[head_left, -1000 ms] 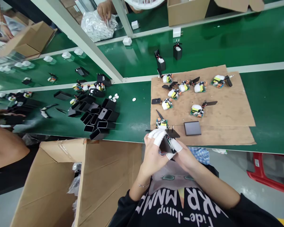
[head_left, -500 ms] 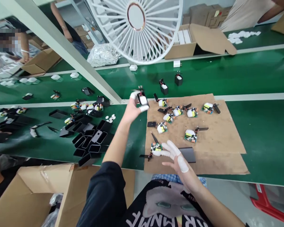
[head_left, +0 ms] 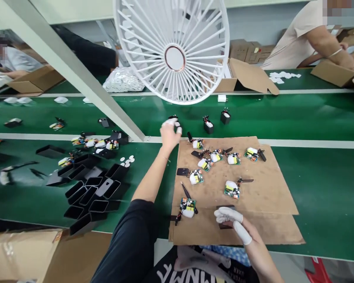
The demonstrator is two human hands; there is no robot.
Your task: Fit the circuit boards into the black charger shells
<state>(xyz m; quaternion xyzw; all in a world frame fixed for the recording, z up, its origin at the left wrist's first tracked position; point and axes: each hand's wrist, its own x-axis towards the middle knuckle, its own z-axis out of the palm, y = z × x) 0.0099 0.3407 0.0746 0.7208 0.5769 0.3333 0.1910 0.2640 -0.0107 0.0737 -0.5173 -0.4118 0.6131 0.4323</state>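
Note:
My left hand, with white finger cots, reaches over the green belt and closes around a small black plastic housing, mostly hidden by the fingers. Just right of it, two similar black housings stand upright with white parts and wires at their tops. My right hand, also in white cots, lies over a flat dark case on the cardboard. Its fingers extend across the case, thumb apart; no firm hold shows. Left of that hand is a circuit board with wired black pieces.
Several more circuit boards lie on the cardboard sheet. Many empty black housings cluster at left, near white discs. A white fan and a slanting post stand ahead. Other people work across the belt.
My left hand has carried the black housing forward and down to the belt. My right hand has moved from beside a circuit board onto the flat dark case. The view has tilted up.

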